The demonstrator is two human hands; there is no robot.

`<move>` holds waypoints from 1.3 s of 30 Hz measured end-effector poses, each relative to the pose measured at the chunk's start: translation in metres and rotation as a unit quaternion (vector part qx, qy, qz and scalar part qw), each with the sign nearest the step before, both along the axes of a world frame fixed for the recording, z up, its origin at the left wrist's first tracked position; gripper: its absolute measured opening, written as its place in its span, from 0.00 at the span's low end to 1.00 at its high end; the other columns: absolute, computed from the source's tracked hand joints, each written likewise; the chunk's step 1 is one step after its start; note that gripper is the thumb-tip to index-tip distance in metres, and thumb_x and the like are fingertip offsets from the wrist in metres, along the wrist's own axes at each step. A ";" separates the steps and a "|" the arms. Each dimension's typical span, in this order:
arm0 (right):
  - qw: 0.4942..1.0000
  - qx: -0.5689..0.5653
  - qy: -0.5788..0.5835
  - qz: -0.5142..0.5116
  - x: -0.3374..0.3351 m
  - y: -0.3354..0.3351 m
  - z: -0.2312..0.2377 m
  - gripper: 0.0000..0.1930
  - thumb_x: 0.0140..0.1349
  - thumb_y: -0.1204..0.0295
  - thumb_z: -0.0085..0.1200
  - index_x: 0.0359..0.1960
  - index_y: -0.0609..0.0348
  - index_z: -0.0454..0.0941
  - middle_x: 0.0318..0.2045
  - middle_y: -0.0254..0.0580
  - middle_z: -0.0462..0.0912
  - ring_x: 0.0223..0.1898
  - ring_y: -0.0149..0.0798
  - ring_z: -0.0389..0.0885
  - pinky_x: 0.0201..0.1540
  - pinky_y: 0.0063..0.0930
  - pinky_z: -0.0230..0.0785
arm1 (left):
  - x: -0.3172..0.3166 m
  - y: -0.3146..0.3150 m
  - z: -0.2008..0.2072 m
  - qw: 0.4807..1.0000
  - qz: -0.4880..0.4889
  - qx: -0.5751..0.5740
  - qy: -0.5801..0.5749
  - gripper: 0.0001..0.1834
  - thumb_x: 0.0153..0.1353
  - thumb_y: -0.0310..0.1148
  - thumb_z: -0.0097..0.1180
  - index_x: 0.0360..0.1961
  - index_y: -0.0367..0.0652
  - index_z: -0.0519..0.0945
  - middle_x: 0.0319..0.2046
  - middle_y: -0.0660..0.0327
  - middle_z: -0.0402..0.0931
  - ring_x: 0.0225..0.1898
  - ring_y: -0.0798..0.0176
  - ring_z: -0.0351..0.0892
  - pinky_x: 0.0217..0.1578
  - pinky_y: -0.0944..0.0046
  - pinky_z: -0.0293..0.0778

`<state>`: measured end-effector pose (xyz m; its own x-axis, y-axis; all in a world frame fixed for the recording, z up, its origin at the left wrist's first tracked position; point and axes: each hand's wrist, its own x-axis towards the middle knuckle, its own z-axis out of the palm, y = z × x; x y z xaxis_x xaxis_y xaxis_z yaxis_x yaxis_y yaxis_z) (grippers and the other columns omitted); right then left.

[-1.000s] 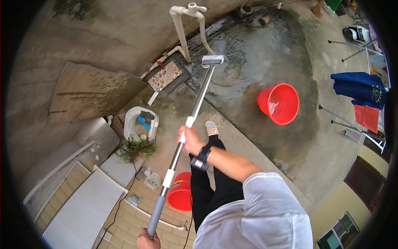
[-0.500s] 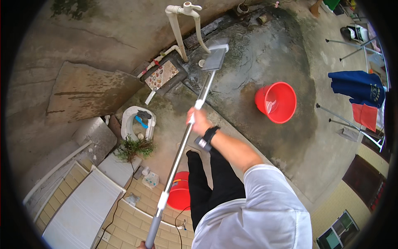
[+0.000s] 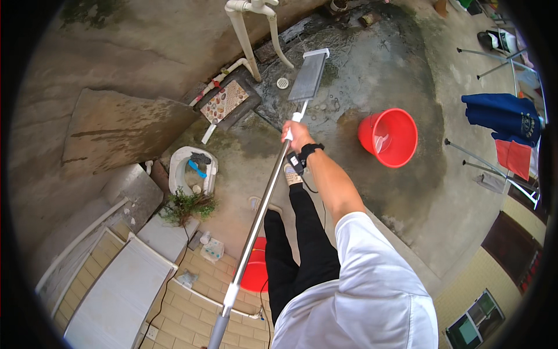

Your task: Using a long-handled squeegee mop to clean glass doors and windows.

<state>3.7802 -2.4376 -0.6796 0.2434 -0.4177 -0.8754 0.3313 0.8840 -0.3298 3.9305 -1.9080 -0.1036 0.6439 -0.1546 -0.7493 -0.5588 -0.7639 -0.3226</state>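
My right hand (image 3: 298, 135) is closed round the upper pole of a flat mop (image 3: 264, 203), close below its head. The mop's grey rectangular head (image 3: 308, 77), white along its far edge, is over the wet concrete to the right of a round white floor drain (image 3: 282, 83). From there the silver pole slants down to a grey grip (image 3: 218, 333) at the lower edge. My left hand is out of the picture. A black strap holds a small dark device on my right wrist.
A red bucket (image 3: 388, 138) stands on the concrete to the right; another red bucket (image 3: 254, 273) is beside my legs. White pipes with a tap (image 3: 243, 35) rise by the wall. A white basin (image 3: 192, 171) and a plant (image 3: 189, 208) are at left, a clothes rack (image 3: 494, 163) at right.
My right hand has moved forward and right, with the mop's pole. The mop head has shifted slightly right and farther away. My left hand, partly visible at the lower edge before, has left the picture.
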 end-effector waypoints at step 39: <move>0.981 0.102 -0.145 -0.076 0.086 0.131 0.103 0.10 0.62 0.70 0.49 0.22 0.53 0.70 0.15 0.37 0.69 0.15 0.40 0.72 0.16 0.40 0.66 | 0.027 -0.096 -0.054 0.986 -0.124 -0.030 -0.104 0.13 0.62 0.43 0.60 0.35 0.44 0.81 0.18 0.48 0.78 0.20 0.42 0.80 0.19 0.46 0.73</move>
